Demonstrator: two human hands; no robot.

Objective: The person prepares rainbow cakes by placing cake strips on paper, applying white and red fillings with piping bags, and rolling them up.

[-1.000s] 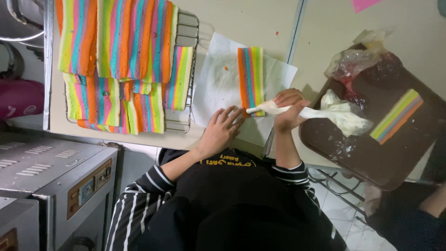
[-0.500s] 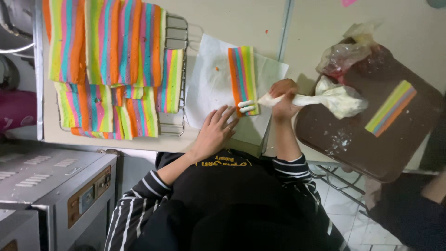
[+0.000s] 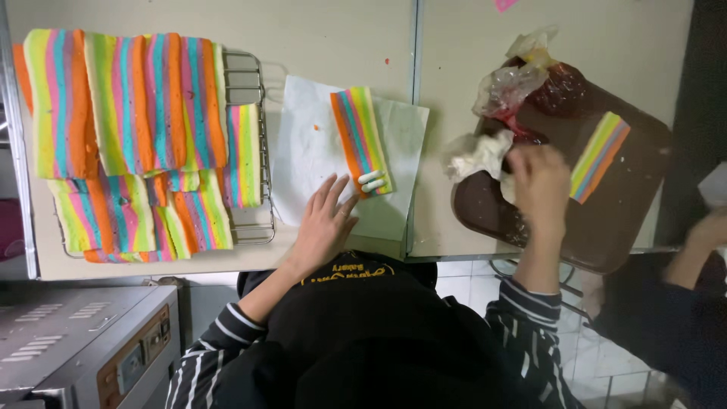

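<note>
A rainbow-striped cake strip lies on white paper on the table, with two short lines of white cream at its near end. My left hand rests flat on the paper just below the strip, fingers spread, holding nothing. My right hand is over the brown tray, blurred, its fingers closed on the end of a white piping bag that lies on the tray's left edge. A second striped strip lies on the tray.
A wire rack at the left carries several rainbow cake sheets. Crumpled plastic wrap sits at the tray's far end. Another person's hand is at the right edge. A metal machine stands below left.
My right hand has swung the piping bag away from the cake strip to the brown tray, leaving two cream lines on the strip. My left hand stays on the paper.
</note>
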